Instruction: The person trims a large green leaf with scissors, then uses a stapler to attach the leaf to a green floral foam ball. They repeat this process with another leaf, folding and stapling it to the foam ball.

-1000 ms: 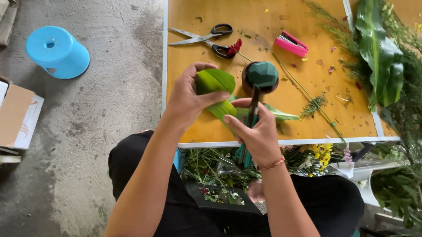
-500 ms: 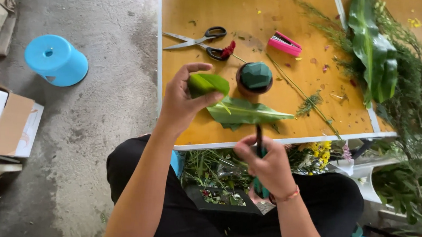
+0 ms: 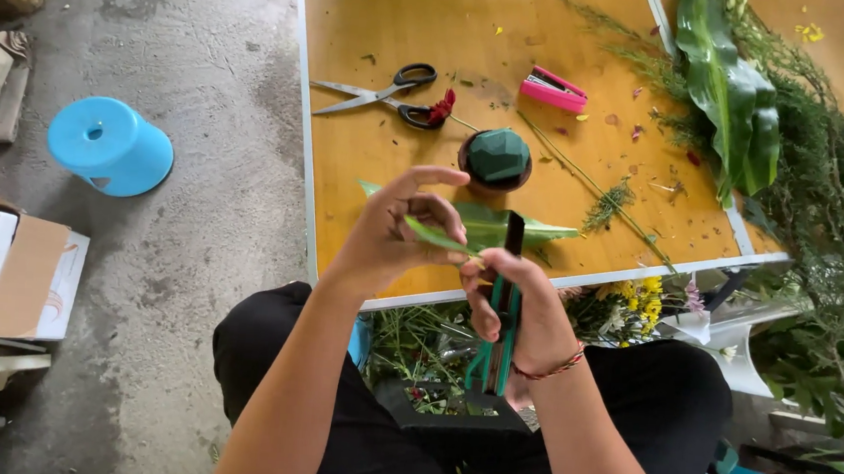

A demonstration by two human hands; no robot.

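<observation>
view: a head camera looks down over the person's lap toward a yellow table (image 3: 399,25) with a white edge.
left hand: the left hand (image 3: 392,230) is raised in front of the body, thumb and fingertips pinched on the near end of a long green leaf (image 3: 488,227).
right hand: the right hand (image 3: 512,309) sits just beside and below the left, fist clenched around a teal-handled stapler (image 3: 500,323) held upright, its dark top by the leaf.
leaf position: the leaf is between the two hands at its near end, then runs away from the right hand toward the table's near edge.
leaf axis: its long axis lies almost level, left to right across the view; the pointed tip faces the person's right, and a second small tip shows past the left hand.
risk, judged: the leaf looks thin and soft, so a tight pinch or a crooked bite of the tool could tear or crease it; the left fingertips sit very close to the tool's head and could get nipped.
beyond the hands: a dark green foam ball in a bowl (image 3: 495,158), scissors (image 3: 383,94) and a pink stapler (image 3: 554,89).
to the right of the hands: heaped foliage (image 3: 799,166) and small yellow flowers (image 3: 638,299).
far to the left: a blue stool (image 3: 108,145) on the concrete floor.
</observation>
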